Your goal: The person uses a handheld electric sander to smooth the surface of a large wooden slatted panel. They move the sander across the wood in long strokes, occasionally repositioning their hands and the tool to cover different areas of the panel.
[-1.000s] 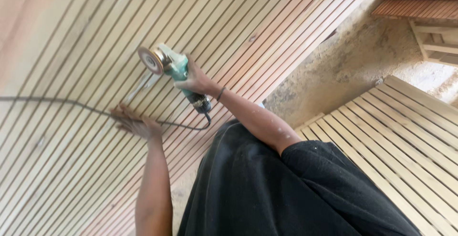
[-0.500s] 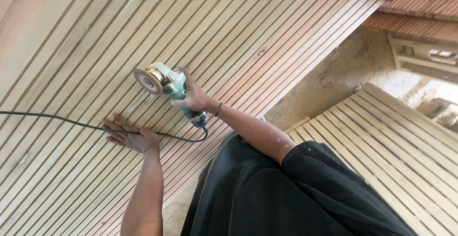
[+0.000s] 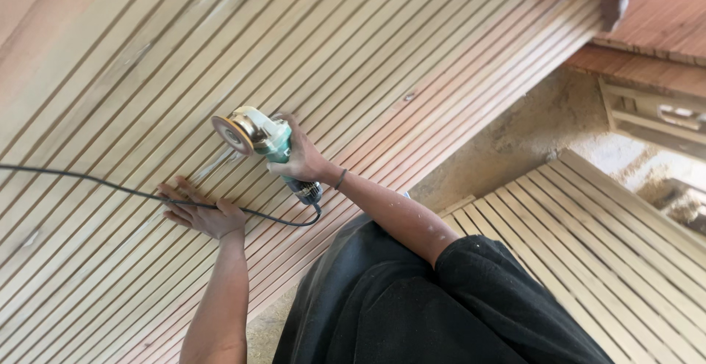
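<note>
1. Right hand (image 3: 303, 159): arm extended forward from a black sleeve, slightly bent at the elbow, thin dark band at the wrist; fingers wrapped fully around the body of the angle grinder (image 3: 266, 142).
2. Angle grinder: teal and pale grey housing with a dark rear grip, held above the slatted wooden panel (image 3: 382, 48); round sanding disc (image 3: 232, 134) at the front end, tilted, facing left and toward the camera; whether the disc edge touches the wood cannot be told.
3. Left hand (image 3: 200, 212): arm reaching up from the lower edge of the view, palm pressed flat on the slats, fingers spread wide, holding nothing; placed below and left of the disc, near it but apart.
4. Power cord (image 3: 88, 181): black, running from the left edge across the slats, passing over the fingers of the left hand, then looping up into the rear of the grinder just under the right wrist.
5. Slatted wooden panel: long pale strips with dark narrow gaps, running diagonally, filling most of the view; a lighter scuffed patch just under the disc.
6. Surroundings: second slatted panel (image 3: 625, 246) at lower right, well apart; dusty floor (image 3: 529, 129) between the two panels; reddish slatted boards (image 3: 662, 26) at upper right; black garment (image 3: 412, 305) of the person across the lower centre.
</note>
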